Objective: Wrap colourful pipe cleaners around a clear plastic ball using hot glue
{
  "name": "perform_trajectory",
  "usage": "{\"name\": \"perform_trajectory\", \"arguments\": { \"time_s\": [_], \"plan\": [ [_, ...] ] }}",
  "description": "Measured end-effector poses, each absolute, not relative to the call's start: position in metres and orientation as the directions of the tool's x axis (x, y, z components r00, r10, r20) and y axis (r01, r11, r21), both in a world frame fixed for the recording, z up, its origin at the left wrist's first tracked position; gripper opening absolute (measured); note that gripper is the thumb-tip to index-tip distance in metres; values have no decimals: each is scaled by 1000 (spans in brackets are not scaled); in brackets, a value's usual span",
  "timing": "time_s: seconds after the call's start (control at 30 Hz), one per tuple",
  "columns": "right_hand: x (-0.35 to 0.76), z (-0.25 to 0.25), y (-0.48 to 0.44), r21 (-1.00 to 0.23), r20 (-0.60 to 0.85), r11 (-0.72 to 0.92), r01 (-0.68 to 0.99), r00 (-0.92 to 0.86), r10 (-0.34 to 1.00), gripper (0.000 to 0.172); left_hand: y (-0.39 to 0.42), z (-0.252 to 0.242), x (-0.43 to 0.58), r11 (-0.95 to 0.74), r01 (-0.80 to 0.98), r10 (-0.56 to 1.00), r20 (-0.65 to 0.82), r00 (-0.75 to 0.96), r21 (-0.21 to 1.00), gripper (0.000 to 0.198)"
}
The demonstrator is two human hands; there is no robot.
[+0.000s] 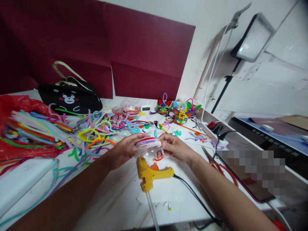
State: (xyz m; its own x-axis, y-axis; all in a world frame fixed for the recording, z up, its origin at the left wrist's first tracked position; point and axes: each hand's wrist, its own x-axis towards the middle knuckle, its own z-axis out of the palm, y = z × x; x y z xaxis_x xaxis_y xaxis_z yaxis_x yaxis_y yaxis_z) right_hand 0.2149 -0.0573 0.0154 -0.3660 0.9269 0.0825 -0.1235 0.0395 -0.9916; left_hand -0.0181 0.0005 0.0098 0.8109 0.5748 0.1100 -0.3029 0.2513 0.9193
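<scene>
Between my two hands is a clear plastic ball [146, 152] with red, white and lilac pipe cleaners [149, 143] laid across its upper part. My left hand [126, 148] is curled around the ball's left side. At its right edge, my right hand [175, 148] pinches near the end of a pale lilac strand. Just below the ball, a yellow hot glue gun [154, 175] lies on the white table, a clear glue stick [152, 208] sticking out of its back and a black cord trailing right.
Many loose pipe cleaners [96, 131] spread across the left, some on a red plastic bag [14, 106]. A black bag [69, 98] stands behind them. Finished cat-faced ornaments [180, 115] sit at the back. Red-handled scissors [220, 166] and a tablet-like device [247, 179] lie at right.
</scene>
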Motion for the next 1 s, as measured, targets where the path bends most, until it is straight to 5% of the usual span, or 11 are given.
{"name": "perform_trajectory", "arguments": {
  "time_s": [0.63,1.0],
  "plan": [
    [209,21,-59,-998,6,-5,-63,-187,982,54,-2,6,-9,294,-309,678,30,735,905,28],
    [216,21,-58,-880,386,377,288,-25,922,40,2,4,-7,256,-388,823,11,567,886,35]
  ]
}}
